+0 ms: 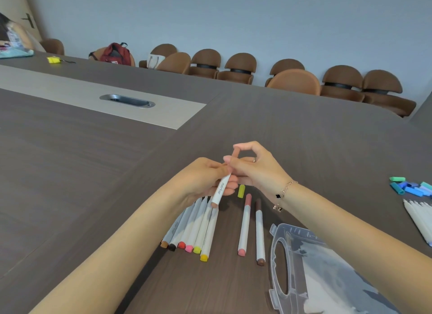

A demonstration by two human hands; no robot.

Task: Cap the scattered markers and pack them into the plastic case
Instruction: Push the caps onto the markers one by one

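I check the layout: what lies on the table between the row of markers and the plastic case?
In the head view, two capped markers: a pink marker and a brown marker.

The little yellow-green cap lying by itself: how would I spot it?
Start at the clear plastic case at lower right. Left of it lie two capped markers, pink and brown. Just beyond the pink marker's tip lies the yellow-green cap, alone and loose, on no marker.
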